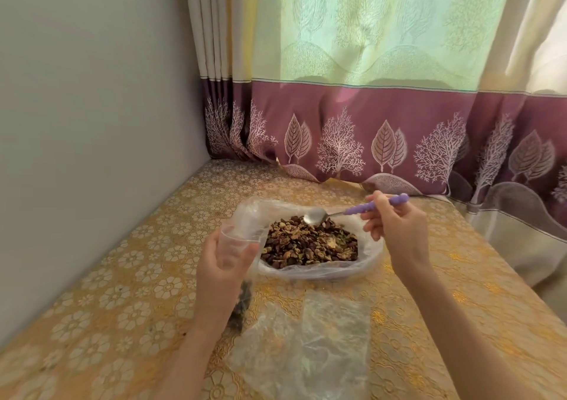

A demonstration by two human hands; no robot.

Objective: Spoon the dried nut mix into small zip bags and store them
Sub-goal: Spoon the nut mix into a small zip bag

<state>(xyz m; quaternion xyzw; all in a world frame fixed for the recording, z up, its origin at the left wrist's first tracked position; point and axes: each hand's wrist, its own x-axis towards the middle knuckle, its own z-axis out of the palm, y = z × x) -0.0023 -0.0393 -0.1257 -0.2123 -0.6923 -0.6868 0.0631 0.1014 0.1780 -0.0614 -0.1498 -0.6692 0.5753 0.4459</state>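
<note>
Two bare forearms are seen, ending in the left hand (225, 260) and right hand (395, 228); no sleeves, rings or watches are worn.

The nut mix (310, 243) lies in an open plastic bag (319, 272) at the middle of the bench (122, 277). Your left hand (221, 264) holds a small zip bag (237, 246) just left of it. Your right hand (395, 231) holds the spoon (337, 212) over the far edge of the mix. Spare bags (306, 347) lie on the bench nearer you. A wall (92, 93) stands left, a curtain (368, 93) behind.
</note>
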